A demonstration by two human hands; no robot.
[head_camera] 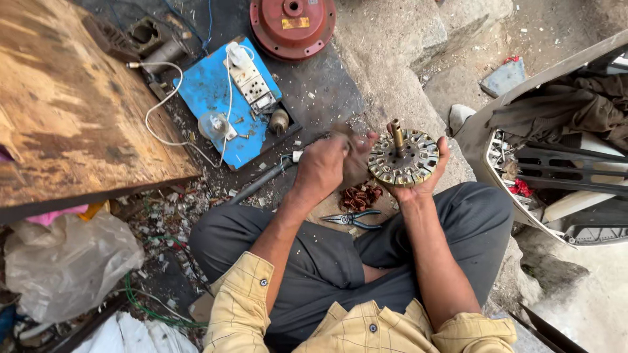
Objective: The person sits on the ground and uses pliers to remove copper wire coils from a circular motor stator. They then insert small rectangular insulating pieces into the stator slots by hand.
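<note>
The person sat cross-legged, both forearms bare below rolled-up sleeves and reaching forward over the knees. The left hand (322, 168) was raised at the end of a forearm angled up and inward, its back turned to the camera, the fingers curled in toward the palm; their tips were blurred, so the grip could not be made out. The right hand (424, 176) was held just beside it, palm up and cupped, the fingers wrapped up around the far side and the thumb on the near edge. The two hands were close together at the same height.
</note>
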